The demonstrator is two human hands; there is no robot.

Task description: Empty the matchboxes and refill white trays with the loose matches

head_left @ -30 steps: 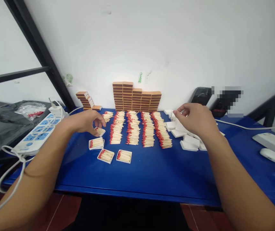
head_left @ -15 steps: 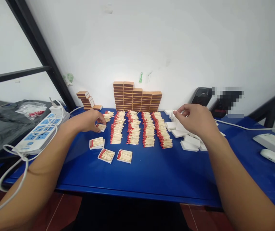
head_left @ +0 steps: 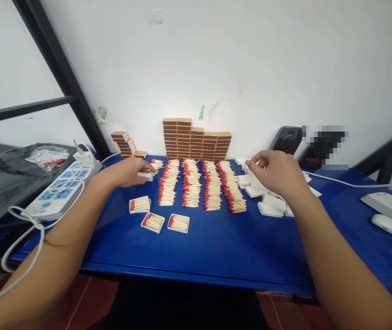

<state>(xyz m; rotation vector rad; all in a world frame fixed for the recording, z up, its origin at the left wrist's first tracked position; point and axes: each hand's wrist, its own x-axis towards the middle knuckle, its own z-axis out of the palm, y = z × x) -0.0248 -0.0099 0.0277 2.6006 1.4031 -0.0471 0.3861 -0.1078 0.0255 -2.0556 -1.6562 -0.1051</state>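
My left hand (head_left: 129, 172) is closed around a small white matchbox tray (head_left: 145, 176), seen from its side now. Its fingertips are against the leftmost, smallest heap of matches (head_left: 156, 165). On the right, my right hand (head_left: 273, 170) has thumb and fingers pinched on a white matchbox tray (head_left: 246, 166) at the edge of a loose pile of white trays (head_left: 270, 204). Between the hands lie several long rows of red-headed matches (head_left: 192, 183). Trays filled with matches (head_left: 178, 223) rest nearer the front, one of them on top of another tray (head_left: 139, 204).
Brown matchbox sleeves (head_left: 196, 142) are stacked against the wall, with a smaller stack (head_left: 125, 144) to their left. A power strip (head_left: 60, 188) with a looping white cable lies beside my left arm. At right are dark devices (head_left: 285, 140) and a white earphone case (head_left: 387, 224).
My left hand has shifted slightly towards the small match heap and turned the tray, so its inside no longer shows. My right hand has hardly moved.
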